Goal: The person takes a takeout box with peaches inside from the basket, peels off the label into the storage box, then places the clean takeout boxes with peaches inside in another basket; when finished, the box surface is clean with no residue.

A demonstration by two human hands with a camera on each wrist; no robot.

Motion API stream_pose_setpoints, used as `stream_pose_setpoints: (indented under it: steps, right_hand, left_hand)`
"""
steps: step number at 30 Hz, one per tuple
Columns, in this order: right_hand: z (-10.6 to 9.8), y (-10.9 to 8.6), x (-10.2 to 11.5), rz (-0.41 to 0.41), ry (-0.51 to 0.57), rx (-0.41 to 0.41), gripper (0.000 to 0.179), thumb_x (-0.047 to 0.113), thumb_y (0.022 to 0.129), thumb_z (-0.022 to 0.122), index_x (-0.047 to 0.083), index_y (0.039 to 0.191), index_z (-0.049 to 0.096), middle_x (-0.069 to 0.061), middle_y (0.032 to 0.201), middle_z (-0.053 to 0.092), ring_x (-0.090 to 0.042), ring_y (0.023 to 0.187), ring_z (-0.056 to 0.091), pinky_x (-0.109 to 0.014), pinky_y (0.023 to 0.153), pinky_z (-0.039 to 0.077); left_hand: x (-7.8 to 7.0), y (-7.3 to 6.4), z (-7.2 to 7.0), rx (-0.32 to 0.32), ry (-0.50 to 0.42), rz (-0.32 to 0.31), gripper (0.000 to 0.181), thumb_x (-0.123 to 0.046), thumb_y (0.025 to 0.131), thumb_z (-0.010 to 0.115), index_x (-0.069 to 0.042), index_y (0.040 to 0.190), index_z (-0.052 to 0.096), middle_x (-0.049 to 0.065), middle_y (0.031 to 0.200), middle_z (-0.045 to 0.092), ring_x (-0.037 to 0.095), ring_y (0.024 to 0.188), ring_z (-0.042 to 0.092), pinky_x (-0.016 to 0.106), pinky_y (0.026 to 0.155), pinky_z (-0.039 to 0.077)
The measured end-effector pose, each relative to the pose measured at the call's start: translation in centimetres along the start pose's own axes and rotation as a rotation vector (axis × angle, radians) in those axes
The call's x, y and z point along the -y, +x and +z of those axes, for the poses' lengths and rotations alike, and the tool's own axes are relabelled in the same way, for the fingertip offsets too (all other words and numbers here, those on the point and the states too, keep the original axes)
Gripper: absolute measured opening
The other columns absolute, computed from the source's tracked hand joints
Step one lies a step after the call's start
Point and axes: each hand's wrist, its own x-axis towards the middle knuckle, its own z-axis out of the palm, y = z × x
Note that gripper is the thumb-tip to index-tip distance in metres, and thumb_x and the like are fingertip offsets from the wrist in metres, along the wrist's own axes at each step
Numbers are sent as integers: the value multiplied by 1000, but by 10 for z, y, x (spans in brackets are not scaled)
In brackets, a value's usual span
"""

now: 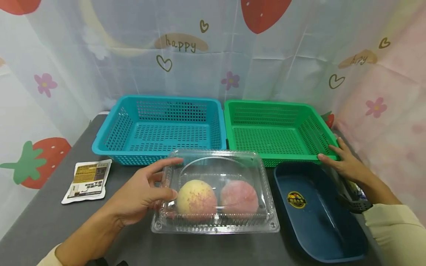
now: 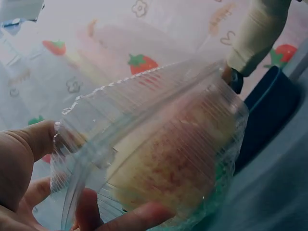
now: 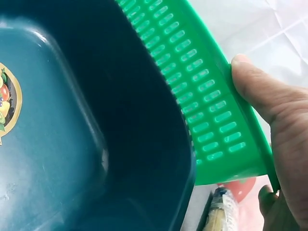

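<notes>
My left hand point(image 1: 141, 195) grips the left side of a clear plastic clamshell box point(image 1: 216, 227) in front of the two baskets. Inside it sit a yellow-and-pink peach point(image 1: 197, 199) and a pinker peach point(image 1: 239, 197). Through the box wall, the left wrist view shows the yellowish peach point(image 2: 163, 163) close up. Whether the box touches the table, I cannot tell. At the right, my right hand point(image 1: 349, 166) holds the front right corner of a green basket point(image 1: 283, 157). The right wrist view shows the thumb over the green rim point(image 3: 219, 57).
Left of the green basket stands a blue slotted basket point(image 1: 159, 152). A dark blue tub point(image 1: 319, 218) lies in front of the green basket. The white pouch point(image 1: 89, 181) is on the grey table point(image 1: 43, 229) at left. A packet point(image 3: 221, 211) lies beside the tub. Printed curtain point(image 1: 199, 74) hangs behind.
</notes>
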Motion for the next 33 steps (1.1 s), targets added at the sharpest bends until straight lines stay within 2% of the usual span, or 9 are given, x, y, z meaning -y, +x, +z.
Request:
stream_pose_setpoints:
  steps: [2,3,7,10,15,18,22,29,33]
  right_hand:
    - [0,0,0,-6,-3,-1,82,39,99,49,-19,144,14,-26,152,-23,-52,136,-16,-75,98,7]
    - [0,0,1,-7,-5,1,82,39,99,49,-19,144,14,-26,153,-22,-52,136,-16,-75,97,7]
    - [3,2,3,-28,-2,0,82,39,98,51,-20,143,16,-28,153,-20,-51,136,-14,-74,98,7]
    - [4,2,3,-32,8,1,82,38,98,52,-20,143,16,-28,153,-19,-51,137,-13,-74,98,8]
    - [2,0,2,-22,6,-2,82,39,98,51,-20,143,15,-27,153,-19,-53,136,-13,-75,97,9]
    - [0,-1,1,-13,4,-9,83,40,98,50,-21,143,15,-28,153,-19,-54,136,-12,-75,97,9]
    - [2,0,1,-4,9,-6,84,40,98,50,-20,143,13,-28,153,-20,-55,135,-12,-76,96,10]
    - [2,0,-2,-6,-3,-10,84,40,99,49,-21,142,12,-29,152,-21,-57,134,-11,-76,95,10]
    - [2,0,1,-13,-2,-11,83,39,98,50,-21,142,13,-29,152,-20,-56,134,-12,-76,96,10]
  left_hand:
    - [-12,2,1,13,3,12,74,0,84,71,-17,148,38,26,125,35,16,60,40,31,49,38]
    - [-17,3,1,14,0,18,74,1,85,70,-16,149,37,25,114,40,16,60,40,31,49,39]
    - [-37,11,1,-3,25,43,73,1,85,69,-17,149,37,20,89,44,17,60,44,31,47,39]
    - [-49,19,2,-17,47,50,72,1,86,69,-19,148,39,19,89,46,18,61,49,29,47,40]
    - [-66,37,7,-29,70,45,69,-1,86,69,-23,146,43,18,85,49,18,57,45,30,47,39]
    - [-73,50,11,-38,73,30,68,-1,86,69,-27,144,46,17,89,53,17,55,41,29,46,35]
    - [-79,67,16,-25,25,15,68,3,85,67,-28,143,48,23,106,52,17,48,40,31,46,45]
    - [-86,105,26,2,20,2,69,3,84,68,-29,142,48,25,106,53,20,40,43,37,46,47]
    - [-87,128,34,-12,37,-18,67,1,84,69,-31,140,50,18,129,48,21,37,42,41,47,48]
